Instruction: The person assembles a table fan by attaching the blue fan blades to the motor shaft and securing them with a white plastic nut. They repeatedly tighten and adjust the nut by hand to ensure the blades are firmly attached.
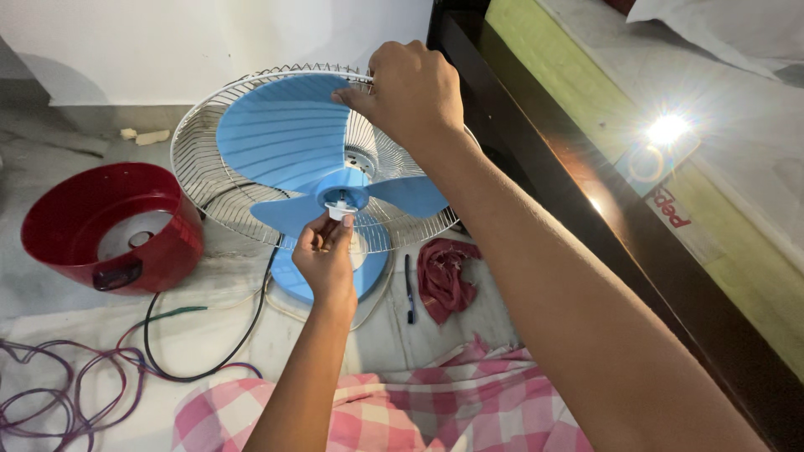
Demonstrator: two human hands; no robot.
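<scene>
Left hand (325, 251) pinches white hub cap (340, 207) on blue fan blade (285, 134); right hand (412, 90) grips wire guard (194, 180) rim.

Fan blades (280, 134): light blue, plain. Fan base (373, 272): same blue. Centre cap (341, 207): white. Wire guard (201, 180): pale grey-white metal, radial spoke pattern. Round tub (59, 218): deep red outside, whitish inside bottom. Rag (444, 280): dark red. Screwdriver (409, 289): dark blue/black. Cloth on lap (402, 410): pink & white check. Cables: black (243, 339), 1 green (180, 312), purple tangle (50, 393). Floor (209, 331): off-white w/ grey marks. Wall (167, 42): white.
</scene>
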